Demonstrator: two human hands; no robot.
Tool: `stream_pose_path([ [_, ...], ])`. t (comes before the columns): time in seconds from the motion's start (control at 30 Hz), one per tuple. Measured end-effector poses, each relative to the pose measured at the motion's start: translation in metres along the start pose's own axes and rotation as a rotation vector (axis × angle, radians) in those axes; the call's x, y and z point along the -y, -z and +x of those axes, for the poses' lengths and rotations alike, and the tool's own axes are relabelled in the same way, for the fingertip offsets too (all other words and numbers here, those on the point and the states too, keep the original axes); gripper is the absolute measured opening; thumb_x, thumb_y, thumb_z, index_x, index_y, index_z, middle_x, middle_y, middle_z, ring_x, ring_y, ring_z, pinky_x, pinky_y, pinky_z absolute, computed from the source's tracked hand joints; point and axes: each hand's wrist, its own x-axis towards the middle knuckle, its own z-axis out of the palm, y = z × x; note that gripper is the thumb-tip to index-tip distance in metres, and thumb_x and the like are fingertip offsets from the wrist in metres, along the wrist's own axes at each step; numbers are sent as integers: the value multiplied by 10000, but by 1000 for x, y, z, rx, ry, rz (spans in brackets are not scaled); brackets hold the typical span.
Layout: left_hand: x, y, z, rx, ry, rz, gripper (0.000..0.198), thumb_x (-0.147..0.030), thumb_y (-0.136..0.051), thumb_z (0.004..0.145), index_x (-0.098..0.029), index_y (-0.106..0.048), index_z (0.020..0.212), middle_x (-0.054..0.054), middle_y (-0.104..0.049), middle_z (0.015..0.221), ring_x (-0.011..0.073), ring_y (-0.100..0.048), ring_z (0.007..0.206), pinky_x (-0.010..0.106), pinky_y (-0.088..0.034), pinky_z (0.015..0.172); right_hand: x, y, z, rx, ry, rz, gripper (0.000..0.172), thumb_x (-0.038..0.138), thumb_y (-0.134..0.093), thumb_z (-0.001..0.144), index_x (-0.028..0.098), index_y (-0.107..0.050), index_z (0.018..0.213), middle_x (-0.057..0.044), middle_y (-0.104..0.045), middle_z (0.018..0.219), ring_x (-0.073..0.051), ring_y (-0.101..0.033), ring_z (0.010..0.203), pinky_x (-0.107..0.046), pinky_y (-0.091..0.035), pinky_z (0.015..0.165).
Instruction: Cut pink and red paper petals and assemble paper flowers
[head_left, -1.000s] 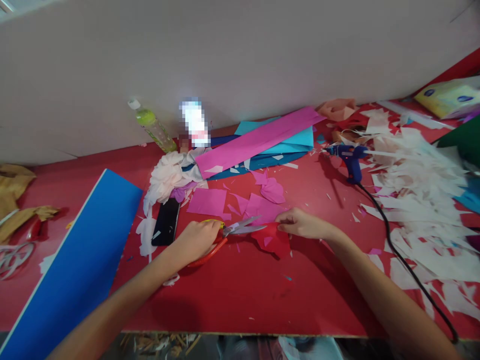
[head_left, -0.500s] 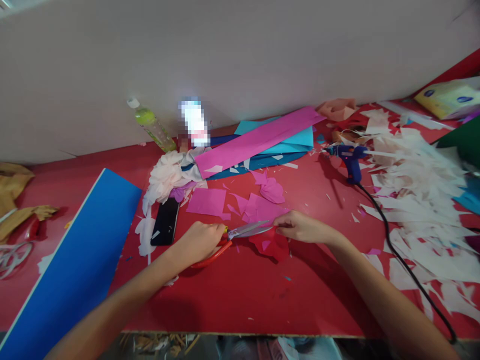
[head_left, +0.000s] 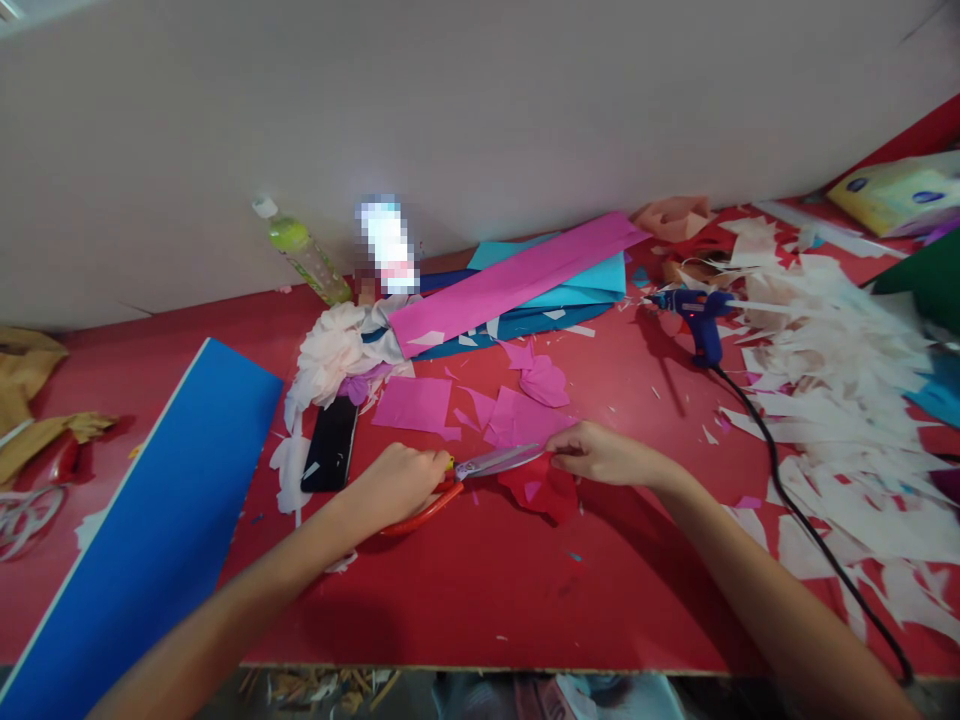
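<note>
"What's on the tbl, far L?"

"Tan paper (head_left: 28,372), then a blue board (head_left: 169,490) at a slant. R of that, a blk phone (head_left: 330,447) lying flat, w/ pale paper petals (head_left: 330,350) bunched just behind."

"And the L hand (head_left: 405,482)?"

"Closed round the handles of the scissors (head_left: 499,461), orange + yellow grips. Blades point R, look nearly together."

"Where's the paper being worked?"

"Red paper (head_left: 551,492), mid-tbl, under and just in front of the blade tips. Pink pieces (head_left: 412,404) lie flat behind, nr the hands."

"R hand (head_left: 589,453)?"

"Fingers pinched at the red paper's upper edge, tips v. close to the blade ends. Can't tell if any paper's btwn the blades."

"So which step?"

"Cutting, I'd say: prob trimming that red bit to shape, mid-snip or at the end of one."

"Next move needs what?"

"Imo, fingertips clear of the blades, blades reopened, paper held taut + turned a little for a clean line."

"Further R?"

"Blue glue gun (head_left: 701,328) w/ its blk cord, then a heap of white scraps (head_left: 840,400)."
</note>
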Motion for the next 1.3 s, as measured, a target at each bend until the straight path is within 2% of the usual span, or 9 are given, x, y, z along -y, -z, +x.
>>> stream_pose_path([
  [0.63,2,8,-5,7,-64,13,179,-277,-437,894,-149,-547,835,85,-676,766,246,-668,711,289,-431,578,-3,0,2,31,2,-39,149,140,-389,692,185,-341,558,56,-283,537,-78,-260,509,-235,-223,497],
  [0.73,4,11,-8,3,-49,-14,203,-308,-428,899,-152,-540,831,86,-668,762,229,-664,711,279,-438,601,-5,0,2,22,2,-42,154,148,-400,694,183,-357,550,55,-304,529,-78,-270,505,-232,-231,491],
  [0.87,10,12,-14,12,44,-79,190,-266,-379,910,-153,-531,902,87,-665,816,214,-661,740,272,-456,638,-6,1,1,5,-44,16,165,180,-422,719,183,-393,557,47,-379,524,-88,-359,504,-234,-283,504],
  [1.03,12,2,-16,-50,147,-104,283,-206,-347,901,-137,-460,1151,135,-644,1019,240,-652,889,323,-486,729,-5,2,-1,-105,-86,184,198,284,-463,770,178,-454,603,35,-430,564,-102,-425,537,-239,-338,532],
  [1.2,-1,0,-12,-14,222,-91,311,-163,-366,862,-122,-472,1152,156,-643,1024,268,-659,883,359,-505,724,-1,-1,0,-286,-48,246,250,361,-494,784,169,-510,624,9,-504,602,-116,-462,578,-251,-365,569],
  [1.3,-8,-1,-11,-28,233,-103,317,-134,-382,838,-128,-480,1139,153,-642,1036,251,-659,894,333,-507,723,0,-4,1,-323,-38,280,273,386,-501,788,163,-543,637,-17,-560,631,-131,-499,609,-263,-386,602],
])
